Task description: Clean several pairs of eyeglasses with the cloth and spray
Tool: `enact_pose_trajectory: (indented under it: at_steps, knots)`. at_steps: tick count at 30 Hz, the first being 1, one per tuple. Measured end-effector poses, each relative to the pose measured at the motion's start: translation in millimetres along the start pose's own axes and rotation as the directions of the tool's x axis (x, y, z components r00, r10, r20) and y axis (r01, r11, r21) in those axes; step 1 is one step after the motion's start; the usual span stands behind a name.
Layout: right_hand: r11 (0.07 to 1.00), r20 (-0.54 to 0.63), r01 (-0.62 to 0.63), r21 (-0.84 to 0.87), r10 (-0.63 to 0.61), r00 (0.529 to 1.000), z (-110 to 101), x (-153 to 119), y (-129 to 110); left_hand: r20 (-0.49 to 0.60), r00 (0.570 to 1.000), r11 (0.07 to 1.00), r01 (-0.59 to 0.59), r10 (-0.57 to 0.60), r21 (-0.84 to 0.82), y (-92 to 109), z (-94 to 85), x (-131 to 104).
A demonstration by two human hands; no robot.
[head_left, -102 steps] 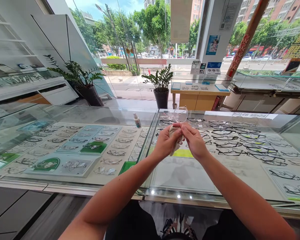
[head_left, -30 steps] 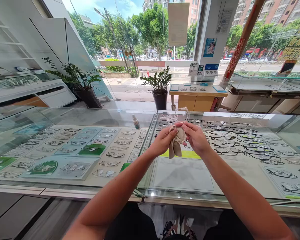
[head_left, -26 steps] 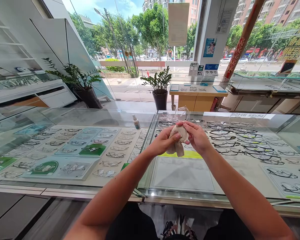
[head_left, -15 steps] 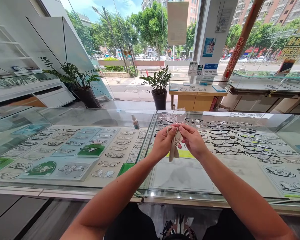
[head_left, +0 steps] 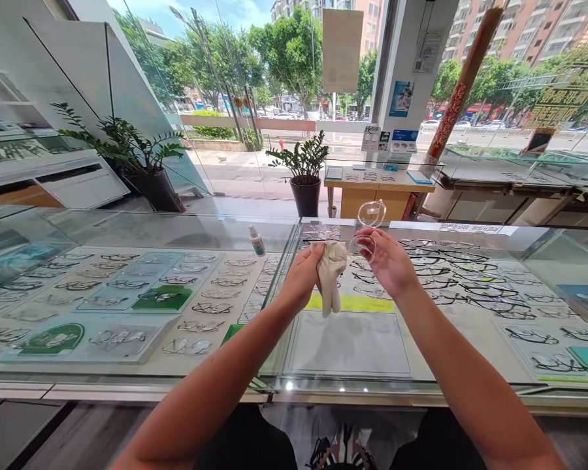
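Observation:
My left hand [head_left: 301,274] pinches a beige cloth [head_left: 331,277], which hangs down over the glass counter. To its right, my right hand [head_left: 391,262] is closed on a pair of clear, thin-rimmed glasses [head_left: 372,213]. One round lens stands above the fingers and the other lies to the left of them, near the cloth but apart from it. A small white spray bottle [head_left: 257,241] stands upright on the counter, to the left of my hands.
Glass display counters [head_left: 279,219] hold rows of eyeglass frames on both sides. Beyond them stand a potted plant [head_left: 306,189], a second potted plant [head_left: 157,186] and a small wooden table [head_left: 379,196] before the window.
My hands have moved apart, the right one to the right with the glasses. The cloth has come away from the lens and hangs from my left hand. The view has shifted slightly.

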State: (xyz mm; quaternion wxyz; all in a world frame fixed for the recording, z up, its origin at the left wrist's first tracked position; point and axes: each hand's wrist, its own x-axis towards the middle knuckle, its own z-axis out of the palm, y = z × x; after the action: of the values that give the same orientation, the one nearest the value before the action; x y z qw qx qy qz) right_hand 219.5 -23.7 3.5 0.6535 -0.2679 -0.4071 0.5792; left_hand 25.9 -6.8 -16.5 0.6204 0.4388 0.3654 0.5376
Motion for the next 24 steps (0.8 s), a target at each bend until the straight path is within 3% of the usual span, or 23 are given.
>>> enact_pose_trajectory:
  at_steps: [4,7,11,13,16,18,20,22,24]
  knots:
    - [1.000,-0.004,0.013,-0.008,-0.013,1.000,-1.2,1.5,0.0,0.048,0.993,0.994,0.107,-0.107,-0.008,2.0,1.6,-5.2]
    - [0.999,-0.011,0.022,-0.039,-0.023,1.000,-1.0,2.7,0.3,0.065,0.990,0.991,0.126,-0.124,-0.034,4.7,1.9,-7.6]
    - [0.946,-0.021,0.140,-0.292,-0.153,0.988,3.6,-0.9,0.8,0.069,0.994,0.991,0.093,-0.087,-0.093,8.2,2.0,-6.3]
    - [0.815,-0.015,0.261,-0.517,-0.313,0.950,9.2,-6.6,3.5,0.022,0.999,0.987,0.051,-0.049,-0.150,8.2,4.1,-6.6]
    - [0.454,0.123,0.436,-0.777,-0.570,0.813,20.2,-18.1,15.6,-0.035,0.999,0.964,-0.024,0.015,-0.264,5.2,10.9,-11.5]
    - [0.208,0.268,0.499,-0.841,-0.641,0.719,26.7,-24.7,28.7,-0.009,0.999,0.949,-0.035,0.034,-0.312,1.6,16.3,-17.5]
    - [0.027,0.369,0.515,-0.857,-0.666,0.648,30.9,-28.6,41.7,0.032,0.999,0.944,-0.025,0.038,-0.328,-2.4,21.0,-24.0]
    - [-0.070,0.413,0.510,-0.857,-0.686,0.599,32.6,-29.6,50.9,0.064,0.998,0.941,-0.001,0.025,-0.339,-6.4,24.3,-29.4]
    - [-0.108,0.418,0.502,-0.858,-0.717,0.559,32.5,-28.5,54.7,0.089,0.996,0.931,0.033,-0.001,-0.363,-10.2,26.0,-32.6]
